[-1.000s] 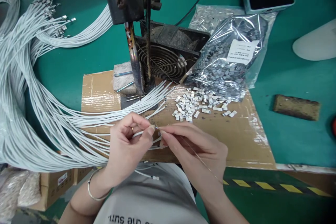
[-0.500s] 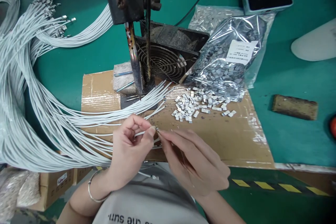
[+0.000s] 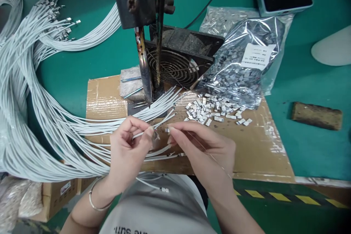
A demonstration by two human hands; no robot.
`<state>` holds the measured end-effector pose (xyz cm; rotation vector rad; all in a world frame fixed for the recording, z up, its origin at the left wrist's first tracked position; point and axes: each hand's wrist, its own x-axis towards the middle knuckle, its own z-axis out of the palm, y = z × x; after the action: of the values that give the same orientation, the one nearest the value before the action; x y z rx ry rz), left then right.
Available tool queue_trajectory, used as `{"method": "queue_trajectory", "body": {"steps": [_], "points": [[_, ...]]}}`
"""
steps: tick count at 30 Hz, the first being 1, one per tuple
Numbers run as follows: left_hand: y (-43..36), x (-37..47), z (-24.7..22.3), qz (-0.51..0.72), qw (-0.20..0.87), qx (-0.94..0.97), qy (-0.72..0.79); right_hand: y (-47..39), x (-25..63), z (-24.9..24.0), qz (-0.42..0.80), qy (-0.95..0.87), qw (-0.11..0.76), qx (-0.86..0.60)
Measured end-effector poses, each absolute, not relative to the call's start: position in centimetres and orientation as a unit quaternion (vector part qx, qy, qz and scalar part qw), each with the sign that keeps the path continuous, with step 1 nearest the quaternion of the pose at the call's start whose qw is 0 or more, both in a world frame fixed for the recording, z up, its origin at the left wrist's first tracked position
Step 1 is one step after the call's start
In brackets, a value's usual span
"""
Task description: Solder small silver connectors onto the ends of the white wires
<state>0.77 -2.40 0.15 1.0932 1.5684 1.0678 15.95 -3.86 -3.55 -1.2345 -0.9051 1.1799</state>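
White cable [image 3: 137, 135]: state its position and the hand on it.

It is above the cardboard sheet [image 3: 255, 146], left of the sheet's centre and nearer the front edge than the back. The left hand [image 3: 128, 155] grips it between thumb and index finger, the other fingers curled. The end of the cable is blurred.

What lies left of that hand?

The cable bundle [image 3: 16, 117], spread over the left end of the bench [image 3: 315, 80] and fanned across the left part of the sheet.

Continue to the right.

The soldering iron [image 3: 143, 64] points tip-down behind the left hand; the fan [image 3: 172, 67] stands just to its right, at the sheet's back edge. The right hand [image 3: 205, 146] is near the left hand, not touching it. Its thumb and index finger are pinched on a thin wire [image 3: 214, 158], which runs back across the hand.

And beyond?

Loose metal connectors [image 3: 207, 109] lie behind the right hand. The plastic bag [image 3: 236, 69] overlaps the sheet's back right corner. The brown block [image 3: 316, 116] rests on the bench, off the sheet's right edge.
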Motion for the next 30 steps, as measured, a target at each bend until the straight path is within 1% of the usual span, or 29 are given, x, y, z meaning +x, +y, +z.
{"method": "queue_trajectory", "body": {"steps": [5,10,30], "points": [[-2.0,0.9,0.2,0.436,0.477,0.438,0.625,-2.8,15.5,-3.3,0.553,-0.376,0.549,-0.501],[-2.2,0.5,0.0,0.422,0.468,0.439,0.641,-2.0,15.6,-3.0,0.549,-0.4,0.521,-0.517],[-2.6,0.4,-0.4,0.405,0.477,0.43,0.65,-1.9,16.1,-3.0,0.525,-0.462,0.496,-0.515]]}}
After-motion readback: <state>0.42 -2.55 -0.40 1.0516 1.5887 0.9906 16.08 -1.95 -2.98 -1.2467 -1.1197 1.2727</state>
